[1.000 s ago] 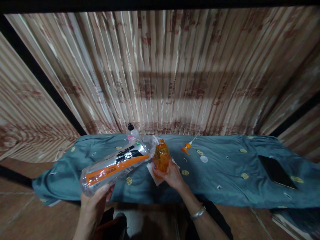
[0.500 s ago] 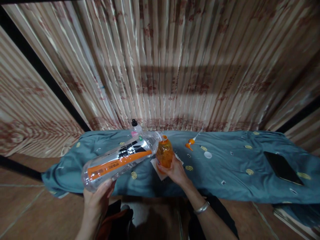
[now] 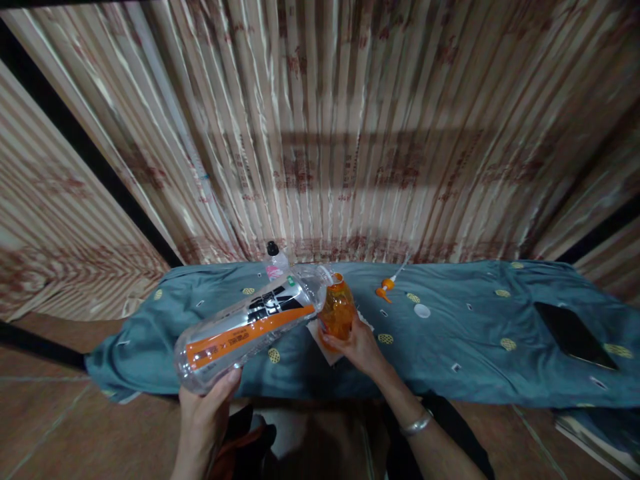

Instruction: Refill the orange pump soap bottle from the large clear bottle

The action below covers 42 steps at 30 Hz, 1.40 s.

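Left hand (image 3: 206, 413), fingers curled under its base, tips one large clear bottle (image 3: 250, 327) with its mouth at the neck of one small orange bottle (image 3: 337, 312). Right hand (image 3: 361, 345) wraps that bottle near the table's (image 3: 475, 373) front edge, on what seems a white napkin (image 3: 320, 337). One pump head (image 3: 385, 288), one white cap (image 3: 423, 311) and one dark tablet (image 3: 573, 333) lie rightward. A black-capped bottle (image 3: 275, 261) is half hidden.

I see pleated beige curtain (image 3: 350, 133) with faded red pattern filling rear wall, dark frame bars (image 3: 75, 140) crossing at sides. Worktop draped in teal cloth (image 3: 475, 333) with yellow motifs. Brown tiled floor (image 3: 60, 413) below. Light dim.
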{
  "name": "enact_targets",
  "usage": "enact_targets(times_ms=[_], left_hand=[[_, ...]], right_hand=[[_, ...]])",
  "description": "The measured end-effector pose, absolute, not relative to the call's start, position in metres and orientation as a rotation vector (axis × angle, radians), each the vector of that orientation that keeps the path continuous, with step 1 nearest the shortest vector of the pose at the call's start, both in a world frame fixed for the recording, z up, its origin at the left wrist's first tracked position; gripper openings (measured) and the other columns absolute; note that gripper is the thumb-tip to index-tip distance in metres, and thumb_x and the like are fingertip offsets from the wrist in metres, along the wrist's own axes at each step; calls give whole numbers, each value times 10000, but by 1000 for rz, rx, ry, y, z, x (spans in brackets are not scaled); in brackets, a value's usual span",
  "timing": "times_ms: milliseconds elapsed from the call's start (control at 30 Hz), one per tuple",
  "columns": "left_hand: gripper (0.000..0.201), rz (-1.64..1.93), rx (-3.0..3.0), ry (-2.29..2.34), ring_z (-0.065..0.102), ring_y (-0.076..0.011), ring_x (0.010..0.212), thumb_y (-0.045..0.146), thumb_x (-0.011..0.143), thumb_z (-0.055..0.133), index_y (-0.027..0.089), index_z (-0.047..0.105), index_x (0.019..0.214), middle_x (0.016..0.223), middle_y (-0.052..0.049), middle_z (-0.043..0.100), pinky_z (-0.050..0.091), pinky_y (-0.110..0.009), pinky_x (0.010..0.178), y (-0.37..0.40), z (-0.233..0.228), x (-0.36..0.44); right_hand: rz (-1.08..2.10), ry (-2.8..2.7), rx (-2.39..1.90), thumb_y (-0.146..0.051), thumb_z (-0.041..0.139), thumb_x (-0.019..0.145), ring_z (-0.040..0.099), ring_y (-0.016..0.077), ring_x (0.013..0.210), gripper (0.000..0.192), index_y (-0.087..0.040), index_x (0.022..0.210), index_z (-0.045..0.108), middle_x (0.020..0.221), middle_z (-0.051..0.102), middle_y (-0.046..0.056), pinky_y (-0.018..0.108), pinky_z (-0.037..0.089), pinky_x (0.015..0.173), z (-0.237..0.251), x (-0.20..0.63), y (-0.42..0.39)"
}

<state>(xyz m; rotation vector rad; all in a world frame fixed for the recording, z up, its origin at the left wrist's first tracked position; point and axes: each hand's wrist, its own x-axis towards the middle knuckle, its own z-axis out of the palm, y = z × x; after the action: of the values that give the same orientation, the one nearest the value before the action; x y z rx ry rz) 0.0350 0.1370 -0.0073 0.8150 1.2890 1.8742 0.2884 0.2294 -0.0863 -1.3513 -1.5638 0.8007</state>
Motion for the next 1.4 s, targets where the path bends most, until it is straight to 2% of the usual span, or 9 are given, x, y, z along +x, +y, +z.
enact_targets(times_ms=[133, 200, 333, 500, 700, 867, 1033, 1400], left_hand=[[434, 1856, 855, 1346, 773, -220, 905, 348, 586, 992, 196, 776, 930, 931, -43, 817, 623, -300, 923, 136, -10, 33], [466, 1856, 854, 1383, 770, -212, 886, 327, 569, 996, 194, 776, 958, 965, -44, 821, 627, -292, 898, 136, -9, 34], [548, 1853, 854, 1441, 788, -288, 939, 332, 533, 993, 192, 768, 1012, 960, -59, 814, 654, -370, 878, 136, -6, 35], [536, 1864, 811, 1394, 773, -211, 833, 317, 520, 1012, 193, 767, 981, 922, -36, 816, 641, -277, 809, 135, -3, 38], [511, 1887, 808, 1355, 761, -179, 817, 281, 499, 1023, 198, 790, 946, 911, -23, 824, 629, -233, 783, 134, -2, 38], [511, 1862, 816, 1383, 750, -175, 807, 302, 495, 1027, 185, 791, 932, 905, -26, 815, 622, -237, 797, 136, -7, 33], [517, 1857, 858, 1380, 745, -214, 838, 281, 465, 1028, 186, 774, 905, 897, -31, 800, 633, -297, 808, 139, -14, 23], [702, 1876, 811, 1298, 770, -194, 832, 284, 493, 1021, 215, 769, 1144, 863, 5, 798, 629, -277, 861, 139, -10, 27]], right_hand=[[784, -1565, -1378, -376, 868, 730, 772, 365, 1166, 759, -208, 1414, 586, 1232, 804, 126, 534, 618, 1039, -90, 290, 230], [771, -1565, -1384, -389, 866, 737, 774, 350, 1162, 782, -217, 1440, 572, 1230, 806, 118, 535, 613, 1042, -93, 290, 231], [732, -1575, -1401, -407, 865, 737, 779, 354, 1153, 785, -229, 1444, 575, 1226, 808, 113, 532, 620, 1024, -96, 290, 230], [710, -1576, -1456, -422, 849, 747, 785, 363, 1135, 783, -204, 1439, 556, 1202, 813, 133, 529, 626, 1004, -96, 289, 229], [710, -1609, -1464, -418, 861, 738, 782, 359, 1138, 816, -217, 1458, 534, 1210, 808, 119, 532, 618, 1011, -96, 290, 229], [712, -1591, -1495, -415, 868, 733, 784, 363, 1128, 793, -194, 1426, 553, 1185, 810, 131, 531, 618, 1013, -95, 289, 230], [738, -1578, -1437, -385, 873, 721, 778, 338, 1157, 785, -224, 1422, 558, 1226, 805, 107, 511, 620, 1028, -93, 287, 232], [769, -1550, -1416, -395, 866, 720, 787, 348, 1124, 774, -202, 1408, 570, 1195, 811, 118, 511, 632, 1007, -92, 287, 230]])
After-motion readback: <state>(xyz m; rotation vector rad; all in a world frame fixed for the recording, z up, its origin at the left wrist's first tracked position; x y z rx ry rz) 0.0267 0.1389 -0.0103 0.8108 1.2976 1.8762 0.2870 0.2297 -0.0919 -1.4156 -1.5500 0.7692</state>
